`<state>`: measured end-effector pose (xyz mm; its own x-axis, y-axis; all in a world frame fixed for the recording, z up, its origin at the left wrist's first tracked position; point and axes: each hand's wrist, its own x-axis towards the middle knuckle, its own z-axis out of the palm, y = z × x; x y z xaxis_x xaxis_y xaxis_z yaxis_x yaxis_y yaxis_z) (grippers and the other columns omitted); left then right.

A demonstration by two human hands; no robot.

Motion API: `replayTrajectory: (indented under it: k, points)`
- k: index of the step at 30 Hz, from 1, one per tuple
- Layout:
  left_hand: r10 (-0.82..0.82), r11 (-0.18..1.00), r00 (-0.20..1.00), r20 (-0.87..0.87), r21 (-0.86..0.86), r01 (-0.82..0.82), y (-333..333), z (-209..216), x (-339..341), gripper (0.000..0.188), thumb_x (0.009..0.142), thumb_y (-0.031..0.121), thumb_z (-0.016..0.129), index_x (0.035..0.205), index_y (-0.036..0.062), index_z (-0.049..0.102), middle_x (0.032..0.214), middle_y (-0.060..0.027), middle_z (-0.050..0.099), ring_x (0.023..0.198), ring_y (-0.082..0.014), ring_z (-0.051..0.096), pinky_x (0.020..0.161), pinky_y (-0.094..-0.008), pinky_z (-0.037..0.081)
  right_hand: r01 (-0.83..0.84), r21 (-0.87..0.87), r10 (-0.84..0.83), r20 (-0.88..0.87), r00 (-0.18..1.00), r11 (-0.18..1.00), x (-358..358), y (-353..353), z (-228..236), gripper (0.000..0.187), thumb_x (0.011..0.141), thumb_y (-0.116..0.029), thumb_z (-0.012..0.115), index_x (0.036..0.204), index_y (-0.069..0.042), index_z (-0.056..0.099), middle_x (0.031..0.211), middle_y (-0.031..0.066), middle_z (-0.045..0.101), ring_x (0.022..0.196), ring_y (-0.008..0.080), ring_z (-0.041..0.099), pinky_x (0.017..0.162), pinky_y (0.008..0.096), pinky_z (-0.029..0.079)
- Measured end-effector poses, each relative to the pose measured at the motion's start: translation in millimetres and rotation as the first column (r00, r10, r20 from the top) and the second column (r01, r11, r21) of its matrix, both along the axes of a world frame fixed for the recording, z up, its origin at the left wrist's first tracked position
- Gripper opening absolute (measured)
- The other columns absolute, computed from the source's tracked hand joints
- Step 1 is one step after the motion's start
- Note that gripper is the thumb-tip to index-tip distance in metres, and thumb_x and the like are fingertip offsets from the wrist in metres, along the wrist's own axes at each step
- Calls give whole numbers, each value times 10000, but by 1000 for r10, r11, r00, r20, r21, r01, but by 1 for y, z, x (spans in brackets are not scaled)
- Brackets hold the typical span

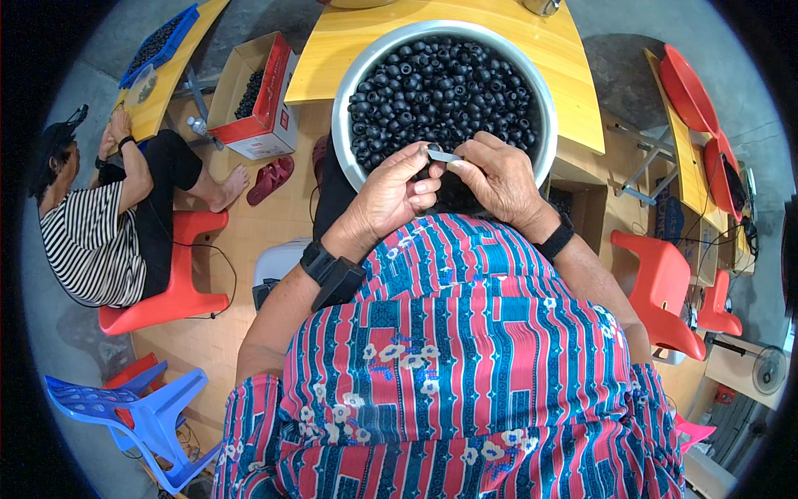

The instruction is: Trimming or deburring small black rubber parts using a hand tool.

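A large silver metal basin (342, 125) full of small black hollow round parts (449, 91) stands in front of me, at the table's near edge. Over its near rim my left hand (386, 195) is closed, pinching one black round part (431, 151) between thumb and fingers. My right hand (505, 181) grips a short flat pale strip, blade-like in shape (444, 156), whose end meets that black part. Both hands are close together, and fingers partly cover the part. A dark band is on each wrist.
The yellow table (573, 91) carries the basin. At left, a cardboard box (249, 108) holds more black parts; a co-worker in a striped shirt (104, 229) sits on a red chair (187, 274). Blue chair (162, 416) lower left; red chair (657, 287) and red basins (692, 91) right.
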<state>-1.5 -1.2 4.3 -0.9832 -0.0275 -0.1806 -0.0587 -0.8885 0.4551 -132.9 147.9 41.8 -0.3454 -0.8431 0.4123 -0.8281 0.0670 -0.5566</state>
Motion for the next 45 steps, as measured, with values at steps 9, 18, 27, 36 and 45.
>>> replayTrajectory:
  k: [9, 18, 27, 36, 45]
  points:
    - [-38, 999, 998, -59, -35, 36, -1, 0, 0, 185, 1012, 223, 460, 1061, 58, 528, 864, -14, 495, 666, -69, 423, 533, -183, 356, 175, 18, -176, 72, 982, 984, -6, -4, -3, 219, 905, -218, 564, 830, -24, 633, 808, 157, 611, 803, 362, 588, 710, 433, 472]
    - [16, 999, 1000, -1, -28, -16, 2, -2, -2, 165, 1015, 225, 462, 1056, 92, 550, 874, -15, 516, 655, -62, 416, 514, -168, 338, -27, -81, 44, 217, 975, 996, 4, -4, 3, 296, 848, -195, 672, 1121, -79, 667, 802, 134, 605, 748, 314, 602, 670, 382, 481]
    - [26, 997, 1000, -15, 79, -25, 0, -7, -1, 180, 1020, 191, 430, 1115, 92, 546, 886, -14, 508, 652, -66, 423, 537, -202, 361, -61, -20, 57, -137, 989, 998, 8, 0, 7, 448, 798, -222, 702, 1237, -178, 622, 714, 64, 516, 608, 253, 568, 536, 364, 475]
    - [45, 965, 997, 66, 255, -61, -1, -6, -2, 149, 1006, 199, 481, 1048, 92, 576, 871, -12, 513, 637, -70, 425, 519, -196, 347, -107, -25, 99, -220, 970, 994, 8, 1, 3, 465, 784, -215, 701, 1241, -187, 619, 695, 55, 494, 596, 237, 564, 524, 355, 474]
    - [30, 990, 992, -125, 143, -12, -6, -6, 2, 193, 1008, 216, 467, 1097, 62, 542, 905, -47, 521, 681, -85, 425, 527, -187, 356, 30, -50, -28, 43, 999, 998, 1, -3, 4, 388, 828, -241, 686, 1190, -117, 630, 851, 130, 625, 757, 319, 625, 671, 391, 504]
